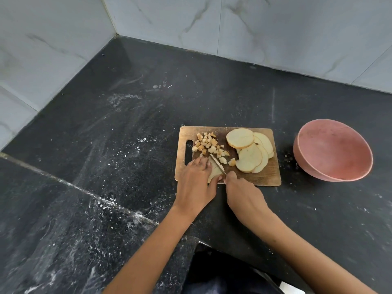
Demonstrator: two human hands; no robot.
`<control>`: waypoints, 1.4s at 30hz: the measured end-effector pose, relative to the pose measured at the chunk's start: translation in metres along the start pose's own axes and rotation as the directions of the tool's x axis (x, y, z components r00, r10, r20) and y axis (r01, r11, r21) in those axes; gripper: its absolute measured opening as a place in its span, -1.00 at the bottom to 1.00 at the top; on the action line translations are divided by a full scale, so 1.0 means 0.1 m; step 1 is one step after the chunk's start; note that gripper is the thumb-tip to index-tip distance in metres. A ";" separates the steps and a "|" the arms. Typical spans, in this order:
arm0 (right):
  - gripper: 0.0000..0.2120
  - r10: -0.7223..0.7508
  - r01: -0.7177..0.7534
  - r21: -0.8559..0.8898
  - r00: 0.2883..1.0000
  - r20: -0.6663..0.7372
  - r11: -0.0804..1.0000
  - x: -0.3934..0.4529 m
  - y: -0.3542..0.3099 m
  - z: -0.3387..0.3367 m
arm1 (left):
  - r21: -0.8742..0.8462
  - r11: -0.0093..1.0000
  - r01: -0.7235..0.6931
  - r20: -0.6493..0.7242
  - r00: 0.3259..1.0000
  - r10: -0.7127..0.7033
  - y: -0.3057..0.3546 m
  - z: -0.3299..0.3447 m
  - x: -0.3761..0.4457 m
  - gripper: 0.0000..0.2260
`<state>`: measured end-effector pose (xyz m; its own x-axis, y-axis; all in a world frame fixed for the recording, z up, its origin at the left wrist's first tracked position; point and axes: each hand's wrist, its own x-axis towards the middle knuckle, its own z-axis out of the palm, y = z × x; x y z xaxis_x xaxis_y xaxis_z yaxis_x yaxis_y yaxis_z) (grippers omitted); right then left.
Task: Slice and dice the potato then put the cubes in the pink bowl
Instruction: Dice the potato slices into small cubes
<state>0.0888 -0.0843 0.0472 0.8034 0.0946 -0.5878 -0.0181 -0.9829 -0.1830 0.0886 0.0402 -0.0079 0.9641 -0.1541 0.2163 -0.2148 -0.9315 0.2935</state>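
Right hand (244, 194) curled round the handle of a small steel-bladed knife (217, 164), handle hidden inside the fist, index finger laid along the top; blade angles up-left from the grip and its edge sits on a pale flat potato slice (214, 171). Left hand (196, 179) just left of the knife grip, fingers bent down onto that same slice, thumb tip at its near edge, pinning it to the rectangular wooden cutting board with a slot handle (265, 177). Both hands at the board's near-left corner. Just beyond the blade tip, a loose heap of small tan-edged potato cubes (206, 145) on the board's far-left part, a few strays trailing right toward the knife. Right of and beyond the grip, a fanned stack of round uncut potato slices (249, 152), overlapping, on the board's right half. Well right of the grip and off the board, a round matte pink bowl (333, 150), no cubes visible inside. All on a black speckled stone counter (127, 134) dusted with white flecks; grey-white marble-pattern wall tiles (275, 28) farthest back.
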 end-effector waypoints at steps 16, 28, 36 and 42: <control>-0.73 -0.092 0.113 0.281 0.992 -0.089 0.953 -0.12 0.42 0.04 | 0.004 0.999 0.031 -0.013 0.999 -0.031 0.02 -0.01 -0.02 -0.71; -0.73 -0.080 0.093 0.092 0.987 -0.137 0.991 0.00 0.22 -0.03 | -0.098 0.994 0.052 -0.016 0.998 -0.053 0.01 0.01 -0.07 -0.69; -0.73 -0.100 0.111 0.061 0.982 -0.160 0.992 0.00 0.18 -0.05 | -0.102 0.992 0.072 -0.036 0.996 -0.076 0.02 0.03 -0.07 -0.67; -0.74 -0.067 0.082 0.096 0.987 -0.149 0.992 0.02 0.19 -0.09 | -0.105 0.993 0.045 -0.054 0.997 -0.050 -0.02 0.08 -0.13 -0.65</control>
<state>0.0952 -0.1038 0.0494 0.8826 0.1360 -0.4500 -0.0092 -0.9521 -0.3056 0.0783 0.0414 -0.0191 0.9639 -0.0890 0.2511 -0.1869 -0.8976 0.3992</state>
